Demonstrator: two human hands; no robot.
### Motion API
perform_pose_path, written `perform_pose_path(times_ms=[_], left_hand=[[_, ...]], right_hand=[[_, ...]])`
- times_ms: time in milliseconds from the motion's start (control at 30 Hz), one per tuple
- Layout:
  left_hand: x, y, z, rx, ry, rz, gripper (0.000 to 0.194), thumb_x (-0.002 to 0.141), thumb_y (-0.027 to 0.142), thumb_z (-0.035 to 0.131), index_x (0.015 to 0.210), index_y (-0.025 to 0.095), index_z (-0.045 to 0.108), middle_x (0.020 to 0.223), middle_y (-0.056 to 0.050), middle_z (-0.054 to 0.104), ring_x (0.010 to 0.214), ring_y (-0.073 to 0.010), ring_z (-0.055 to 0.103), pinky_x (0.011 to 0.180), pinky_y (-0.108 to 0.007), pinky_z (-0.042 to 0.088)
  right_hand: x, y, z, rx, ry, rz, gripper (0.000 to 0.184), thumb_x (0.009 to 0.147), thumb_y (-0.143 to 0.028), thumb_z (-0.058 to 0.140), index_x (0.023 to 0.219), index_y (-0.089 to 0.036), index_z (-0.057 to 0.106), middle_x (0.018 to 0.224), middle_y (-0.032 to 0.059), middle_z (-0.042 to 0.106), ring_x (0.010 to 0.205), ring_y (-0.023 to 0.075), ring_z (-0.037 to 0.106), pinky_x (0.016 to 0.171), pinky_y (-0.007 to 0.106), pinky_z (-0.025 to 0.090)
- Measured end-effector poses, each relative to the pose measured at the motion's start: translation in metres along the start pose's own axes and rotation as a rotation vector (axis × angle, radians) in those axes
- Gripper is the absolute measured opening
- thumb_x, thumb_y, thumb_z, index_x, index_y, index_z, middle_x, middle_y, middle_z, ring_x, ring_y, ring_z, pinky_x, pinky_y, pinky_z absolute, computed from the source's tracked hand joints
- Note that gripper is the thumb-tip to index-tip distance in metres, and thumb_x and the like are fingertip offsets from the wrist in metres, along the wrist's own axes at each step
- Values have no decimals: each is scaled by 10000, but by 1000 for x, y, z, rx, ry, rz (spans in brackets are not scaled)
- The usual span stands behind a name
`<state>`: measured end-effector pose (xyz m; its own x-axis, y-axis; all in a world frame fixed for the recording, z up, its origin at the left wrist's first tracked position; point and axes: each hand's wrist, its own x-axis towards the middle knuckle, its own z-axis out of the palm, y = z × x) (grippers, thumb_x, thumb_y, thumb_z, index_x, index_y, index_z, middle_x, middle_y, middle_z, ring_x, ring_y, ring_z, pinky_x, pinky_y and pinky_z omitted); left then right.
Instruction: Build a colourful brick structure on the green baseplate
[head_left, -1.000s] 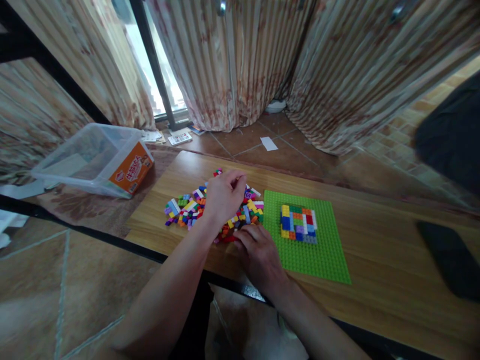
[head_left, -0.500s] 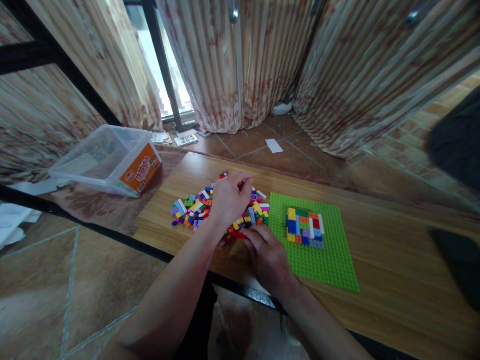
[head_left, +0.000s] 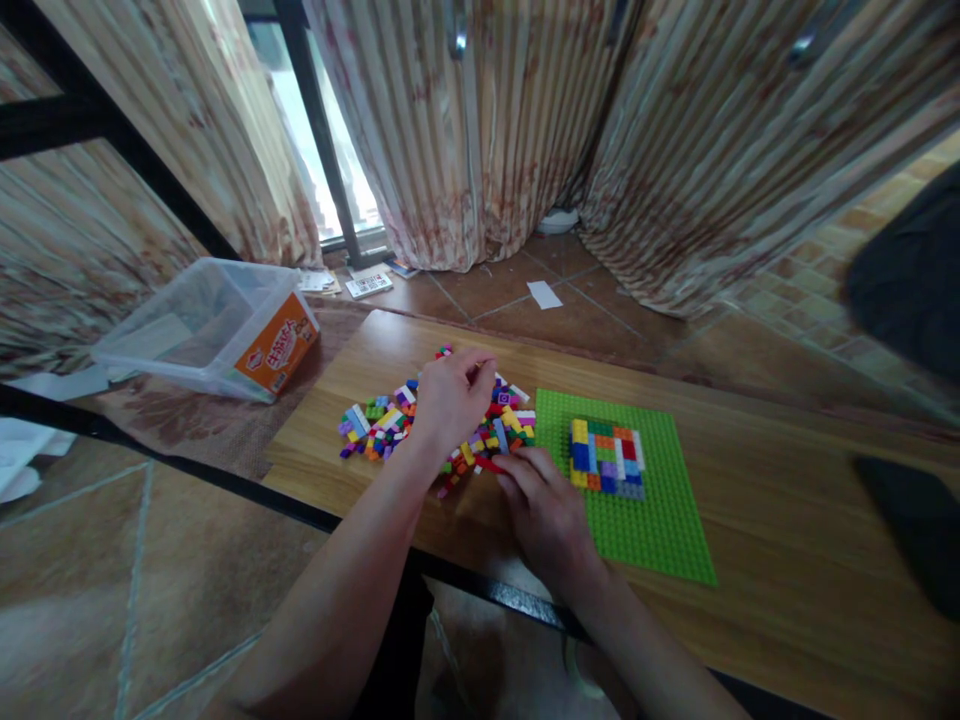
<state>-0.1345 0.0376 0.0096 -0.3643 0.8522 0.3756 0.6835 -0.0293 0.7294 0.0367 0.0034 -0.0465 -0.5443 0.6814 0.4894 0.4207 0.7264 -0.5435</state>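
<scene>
The right hand (head_left: 553, 512) pinched a red brick (head_left: 490, 464) at the near right of the pile (head_left: 386, 417); the left hand (head_left: 456, 395) was above, grip hidden; a loose pinch could have dropped the brick there

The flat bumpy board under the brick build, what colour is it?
The bumpy board is bright green, best seen in the head view.
</scene>
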Motion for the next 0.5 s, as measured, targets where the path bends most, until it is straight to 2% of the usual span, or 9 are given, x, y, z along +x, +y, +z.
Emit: perform_pose_path(times_ms=[100, 300, 500], left_hand=[[0, 0, 0, 0, -11, 15, 232, 891, 244, 523, 881, 167, 741, 736, -18, 709, 670, -131, 606, 618, -215, 430], [-1, 5, 0, 6, -64, 69, 233, 895, 219, 513, 868, 156, 735, 776, -32, 733, 680, -134, 626, 646, -226, 442], [-6, 9, 6, -54, -137, 90, 216, 889, 215, 526, 903, 162, 735, 796, -31, 742, 686, -134, 645, 655, -231, 464]], right_hand=[[3, 1, -6, 36, 28, -12, 228, 953, -162, 484, 1085, -200, 666, 999, 80, 648, 891, 169, 652, 757, 281, 561], [4, 1, -15, 105, 3, -17, 266, 928, -111, 480, 1095, -199, 668, 1018, 77, 634, 923, 162, 645, 787, 273, 555], [5, 9, -38, 14, 30, 52, 272, 932, -136, 489, 1119, -201, 676, 1006, 75, 640, 896, 170, 647, 769, 290, 558]])
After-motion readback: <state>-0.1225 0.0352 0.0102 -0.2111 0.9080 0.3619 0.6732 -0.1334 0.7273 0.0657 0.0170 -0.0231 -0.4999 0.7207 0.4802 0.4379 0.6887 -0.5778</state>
